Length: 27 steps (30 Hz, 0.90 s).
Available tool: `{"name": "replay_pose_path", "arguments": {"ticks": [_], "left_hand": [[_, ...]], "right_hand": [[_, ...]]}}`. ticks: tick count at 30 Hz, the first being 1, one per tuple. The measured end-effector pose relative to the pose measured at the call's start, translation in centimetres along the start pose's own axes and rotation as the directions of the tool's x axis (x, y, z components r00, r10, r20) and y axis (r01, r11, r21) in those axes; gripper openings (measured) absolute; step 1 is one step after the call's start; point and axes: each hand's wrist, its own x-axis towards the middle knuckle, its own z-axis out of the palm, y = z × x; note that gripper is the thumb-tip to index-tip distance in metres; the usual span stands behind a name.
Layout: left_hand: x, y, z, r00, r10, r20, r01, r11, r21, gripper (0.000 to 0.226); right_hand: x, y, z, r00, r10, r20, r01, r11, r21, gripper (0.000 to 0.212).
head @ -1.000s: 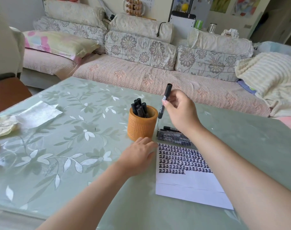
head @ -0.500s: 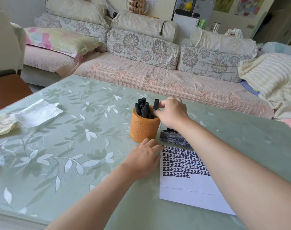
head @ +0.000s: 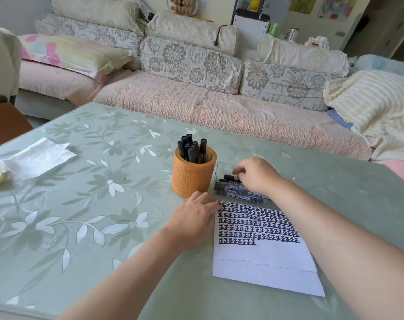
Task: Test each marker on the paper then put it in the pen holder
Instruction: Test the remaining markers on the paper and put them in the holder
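Left hand (head: 191, 219) lies palm down on the table (head: 81, 204) as I see it from the head camera. Its fingers are straight and together, and their tips touch the upper left corner of the paper (head: 265, 257), just in front of the pen holder (head: 193, 175). It holds nothing.

Right hand (head: 257, 175) is well apart from the left and hangs over the clear tray (head: 219, 166) to the right of the holder. Its fingers are curled downward, and the fingertips (head: 237, 170) sit right at the capped end of the top marker (head: 230, 177). From this angle I cannot tell whether they have closed on it or are only touching it.

That marker lies flat in the tray on the other loose markers (head: 233, 187). Their long axes run left to right across my view, dropping a little toward the right. The dark ends point left toward the holder, and the right ends are hidden under the wrist.

Standing markers (head: 191, 148) fill the orange holder. They are upright with caps up, leaning slightly against each other.

The paper lies in front of the tray, with rows of black test marks (head: 254, 224) on its upper half and the lower part blank. A white napkin (head: 39, 158) lies far to the left.
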Motion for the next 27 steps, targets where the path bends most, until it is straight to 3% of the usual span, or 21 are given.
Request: {"name": "replay_pose_path", "arguments": {"ticks": [14, 17, 21, 25, 27], "left_hand": [[0.0, -0.3, 0.1, 1.0, 0.007, -0.023, -0.007, 1.0, 0.0, 0.036], [0.0, -0.3, 0.1, 1.0, 0.008, -0.02, -0.008, 1.0, -0.005, 0.04], [0.0, -0.2, 0.1, 1.0, 0.014, -0.027, -0.014, 1.0, -0.008, 0.037], [-0.1, 0.0, -0.1, 0.999, 0.002, -0.047, -0.003, 0.999, -0.032, 0.045], [-0.1, 0.4, -0.4, 0.995, -0.015, -0.097, 0.009, 0.998, -0.061, 0.035]], "right_hand": [[2.2, 0.4, 0.9, 0.993, -0.102, 0.053, 0.114, 0.944, -0.309, 0.012], [1.0, 0.3, 0.4, 0.982, -0.187, 0.006, 0.179, 0.929, -0.324, 0.021], [-1.6, -0.5, -0.3, 0.974, -0.22, -0.052, 0.204, 0.953, -0.223, 0.032], [-3.9, -0.2, 0.1, 0.946, -0.293, -0.138, 0.248, 0.93, -0.273, 0.026], [-4.8, -0.1, 0.1, 0.919, -0.347, -0.189, 0.284, 0.912, -0.297, 0.019]]}}
